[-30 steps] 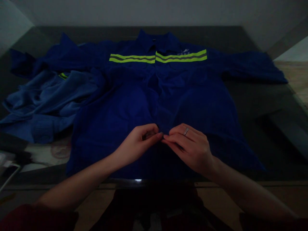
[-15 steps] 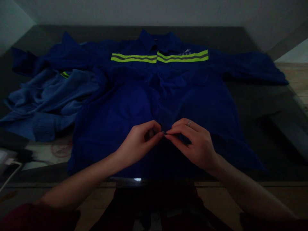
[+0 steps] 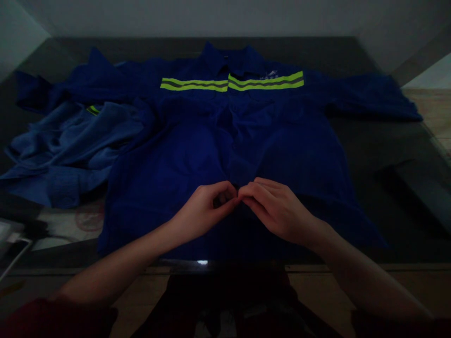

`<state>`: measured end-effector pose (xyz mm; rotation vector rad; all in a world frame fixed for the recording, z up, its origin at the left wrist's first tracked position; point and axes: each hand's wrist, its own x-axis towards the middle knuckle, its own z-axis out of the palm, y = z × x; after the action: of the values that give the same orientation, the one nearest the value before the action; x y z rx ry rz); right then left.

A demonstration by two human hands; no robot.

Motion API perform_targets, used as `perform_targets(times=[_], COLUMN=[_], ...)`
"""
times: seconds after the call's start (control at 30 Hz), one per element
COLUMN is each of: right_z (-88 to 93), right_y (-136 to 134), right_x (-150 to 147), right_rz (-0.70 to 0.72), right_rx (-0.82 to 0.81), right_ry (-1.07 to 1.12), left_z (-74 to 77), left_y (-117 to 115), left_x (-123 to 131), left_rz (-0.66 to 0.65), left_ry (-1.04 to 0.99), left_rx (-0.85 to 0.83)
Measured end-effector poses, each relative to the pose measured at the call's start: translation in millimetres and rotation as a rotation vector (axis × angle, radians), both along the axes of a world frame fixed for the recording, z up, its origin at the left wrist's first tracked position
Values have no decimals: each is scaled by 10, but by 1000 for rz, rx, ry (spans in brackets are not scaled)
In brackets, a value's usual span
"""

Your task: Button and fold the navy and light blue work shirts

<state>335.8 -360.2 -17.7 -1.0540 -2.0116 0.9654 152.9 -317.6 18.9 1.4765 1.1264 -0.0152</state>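
A dark blue work jacket [image 3: 186,145] lies spread out on the dark table, collar at the far side, with a yellow-green reflective band [image 3: 266,82] across its chest. Over the lower part of its front opening, my left hand [image 3: 206,209] and my right hand [image 3: 278,209] meet fingertip to fingertip. Both are closed in a pinch on the jacket's front edge. Whatever small piece sits between the fingertips, perhaps a button, is hidden by the fingers and the dim light.
At the left, a lighter blue crumpled garment [image 3: 73,145] lies against the jacket's side. A white device with a cable [image 3: 14,239] is at the left edge. A dark flat object [image 3: 416,197] lies on the table [image 3: 373,145] at the right. A wall [image 3: 211,19] stands behind.
My right hand has turned, its fingers closing further over the fingertips of the left hand. My left hand stays in nearly the same place, and the jacket lies as before.
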Motion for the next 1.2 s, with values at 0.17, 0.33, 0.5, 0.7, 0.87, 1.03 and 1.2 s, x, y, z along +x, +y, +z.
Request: perform_targets(times=[0.17, 0.33, 0.5, 0.7, 0.87, 1.03, 1.2], right_z=[33, 24, 14, 28, 50, 60, 52], right_y=[-30, -31, 8, 8, 29, 52, 56], right_x=[-23, -51, -49, -34, -36, -31, -21], right_rz=[-102, -212, -223, -218, -185, -172, -171], right_rx=[-213, -485, -590, -630, -733, -810, -830], right_ry=[148, 298, 356, 358, 408, 459, 436], left_z=[30, 36, 27, 0, -8, 5, 8], left_y=[16, 21, 11, 15, 1, -16, -18], left_x=[-10, -4, 6, -2, -5, 0, -1], left_rz=[-32, -26, 18, 16, -13, -29, -14], left_ry=[33, 53, 47, 27, 30, 43, 38], left_rx=[2, 15, -41, -93, -50, 34, 2])
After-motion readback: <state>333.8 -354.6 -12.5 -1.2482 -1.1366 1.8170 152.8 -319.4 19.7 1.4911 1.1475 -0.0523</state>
